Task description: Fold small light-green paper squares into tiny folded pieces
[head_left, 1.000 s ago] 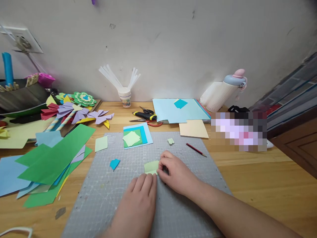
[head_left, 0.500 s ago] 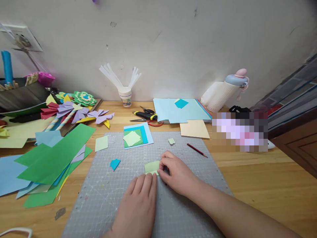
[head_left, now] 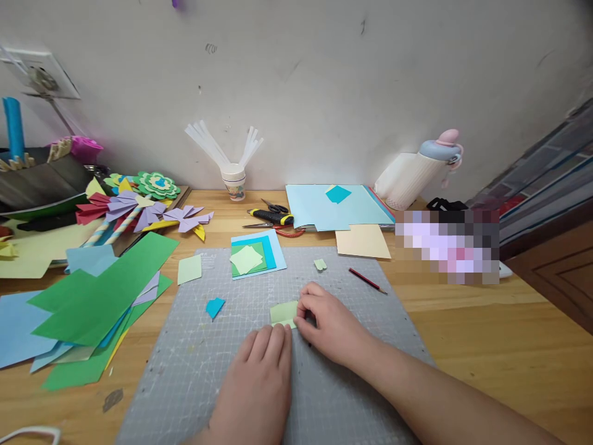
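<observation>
Featherweight Fold Under 2 Hands

The small pale green paper [head_left: 283, 311] lay on the gray cutting mat [head_left: 189, 371] atop the counter [head_left: 491, 337], directly ahead of the hands. The left hand [head_left: 257, 378] was flat, its fingers extended together, fingertips on the paper's near edge, nothing gripped. The right hand [head_left: 331, 324] was curled, thumb and forefinger at the right end; whether those 2 digits pinched it could not be told. A line like a crease crossed the paper. It looked nearly weightless, thin, crisp enough to hold a fold, and easily skidded or torn. Pressing the near edge and taking a corner seemed the best hold.
</observation>
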`<state>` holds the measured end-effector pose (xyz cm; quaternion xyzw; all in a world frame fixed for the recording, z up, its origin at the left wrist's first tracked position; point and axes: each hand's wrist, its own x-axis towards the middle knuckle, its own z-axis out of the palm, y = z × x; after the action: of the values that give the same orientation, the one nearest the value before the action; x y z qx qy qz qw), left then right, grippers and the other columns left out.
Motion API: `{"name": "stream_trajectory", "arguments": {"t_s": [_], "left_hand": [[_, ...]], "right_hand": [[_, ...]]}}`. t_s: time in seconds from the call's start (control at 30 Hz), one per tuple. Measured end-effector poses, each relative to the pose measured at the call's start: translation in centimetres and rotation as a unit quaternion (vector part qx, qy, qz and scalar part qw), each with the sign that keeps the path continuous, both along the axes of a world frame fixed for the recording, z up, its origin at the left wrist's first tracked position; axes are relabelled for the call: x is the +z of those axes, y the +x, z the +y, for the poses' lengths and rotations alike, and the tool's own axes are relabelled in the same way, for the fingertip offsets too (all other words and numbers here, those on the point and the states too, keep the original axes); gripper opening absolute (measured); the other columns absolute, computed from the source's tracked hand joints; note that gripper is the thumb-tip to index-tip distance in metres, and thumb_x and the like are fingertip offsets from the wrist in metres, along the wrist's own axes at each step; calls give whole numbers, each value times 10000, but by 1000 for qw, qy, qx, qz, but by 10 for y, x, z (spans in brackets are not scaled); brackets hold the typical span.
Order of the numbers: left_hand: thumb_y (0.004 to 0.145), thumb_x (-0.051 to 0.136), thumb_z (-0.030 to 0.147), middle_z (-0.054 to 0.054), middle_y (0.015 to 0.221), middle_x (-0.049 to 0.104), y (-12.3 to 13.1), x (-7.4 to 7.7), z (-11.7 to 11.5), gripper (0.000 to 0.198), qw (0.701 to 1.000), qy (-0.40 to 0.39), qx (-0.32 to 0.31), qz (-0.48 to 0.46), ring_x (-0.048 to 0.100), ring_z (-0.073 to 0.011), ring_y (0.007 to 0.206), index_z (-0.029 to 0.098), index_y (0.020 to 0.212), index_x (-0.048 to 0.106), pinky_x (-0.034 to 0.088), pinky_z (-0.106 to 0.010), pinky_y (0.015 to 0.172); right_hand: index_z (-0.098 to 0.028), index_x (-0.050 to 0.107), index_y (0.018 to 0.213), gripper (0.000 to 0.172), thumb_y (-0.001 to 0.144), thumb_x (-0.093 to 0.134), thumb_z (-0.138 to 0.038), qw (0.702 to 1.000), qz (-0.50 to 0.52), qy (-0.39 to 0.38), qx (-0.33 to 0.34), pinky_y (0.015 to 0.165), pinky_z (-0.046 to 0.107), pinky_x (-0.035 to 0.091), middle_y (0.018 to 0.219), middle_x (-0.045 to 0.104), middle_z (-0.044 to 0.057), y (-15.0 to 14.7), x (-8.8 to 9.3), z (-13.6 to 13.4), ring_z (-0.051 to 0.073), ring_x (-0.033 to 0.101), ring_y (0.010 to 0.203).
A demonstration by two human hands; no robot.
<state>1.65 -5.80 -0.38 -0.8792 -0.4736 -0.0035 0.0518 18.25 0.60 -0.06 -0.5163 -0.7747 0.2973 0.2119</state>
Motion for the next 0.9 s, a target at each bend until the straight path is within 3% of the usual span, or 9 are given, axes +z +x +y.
{"name": "stream_trajectory", "arguments": {"t_s": [0.23,0.37,0.63,0.9], "left_hand": [[784,438,111,-102,1113,622,-1,1,1,483,1000,-5,1,-10,542,-264,1011,114,1258,531,437,-424,897],[778,448,123,-93,1112,630,-1,2,1,456,1000,4,-8,-12,543,-263,1008,125,1217,570,439,-418,896],[804,444,166,-94,1143,634,0,-1,1,435,1000,21,-20,-8,539,-261,1033,119,1214,582,433,-405,902],[810,445,171,-92,1163,634,-1,-1,0,444,1000,18,-14,-10,537,-262,1043,113,1232,569,419,-402,910]], "right_hand": [[-210,544,814,96,839,473,-150,998,-27,49,-26,601,250,374,847,590,10,1,14,-8,131,541,671],[-226,610,790,200,885,436,-204,991,-116,52,35,586,268,362,693,653,20,-4,24,-27,162,594,626],[-194,649,956,239,885,421,-204,975,-209,48,65,526,259,390,696,705,69,-10,28,-41,185,641,588],[-154,645,971,277,895,379,-155,953,-291,32,82,545,238,411,752,708,87,-9,35,-42,179,664,643]]}}
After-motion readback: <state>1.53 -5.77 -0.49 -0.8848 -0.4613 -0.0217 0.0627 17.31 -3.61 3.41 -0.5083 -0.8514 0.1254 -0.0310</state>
